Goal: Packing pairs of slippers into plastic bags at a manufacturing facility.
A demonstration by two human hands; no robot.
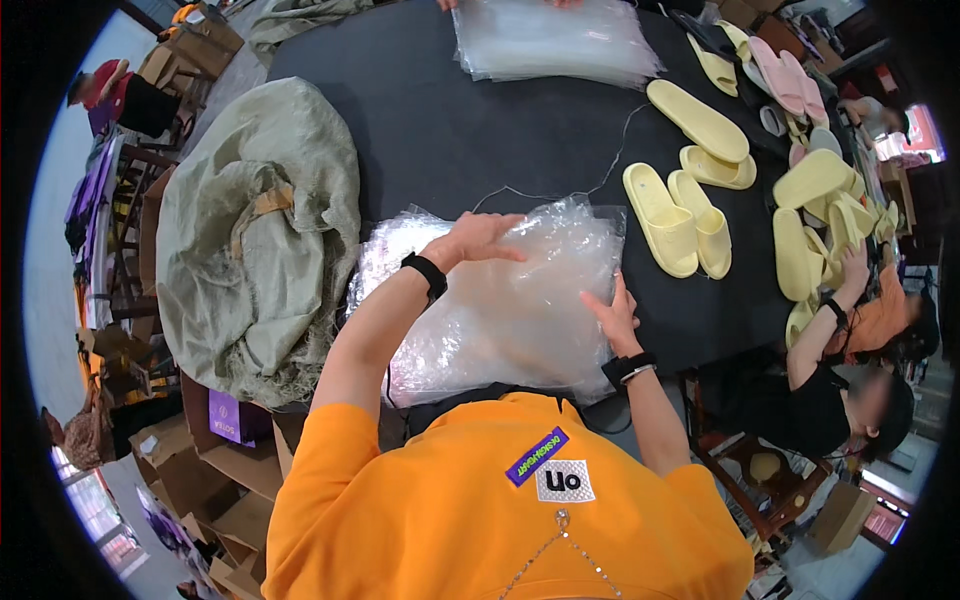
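Observation:
A stack of transparent plastic bags (540,290) lies on the dark table in front of me, its surface crinkled and shiny. My left hand (482,240) rests across the top of the stack toward its far side, fingers apart and stretched to the right. At the stack's right edge is my right hand (613,315), thumb and fingers spread; its lower part touches or stands right beside the bags. Neither hand visibly grips anything. To the right of the bags lies a pair of pale yellow slippers (662,222).
A grey-green woven sack (260,240) bulges at the table's left edge. More plastic bags (550,40) lie at the far side under another person's hands. Yellow and pink slippers (785,75) pile up at right, where a co-worker (800,390) reaches in. Cardboard boxes (190,460) stand lower left.

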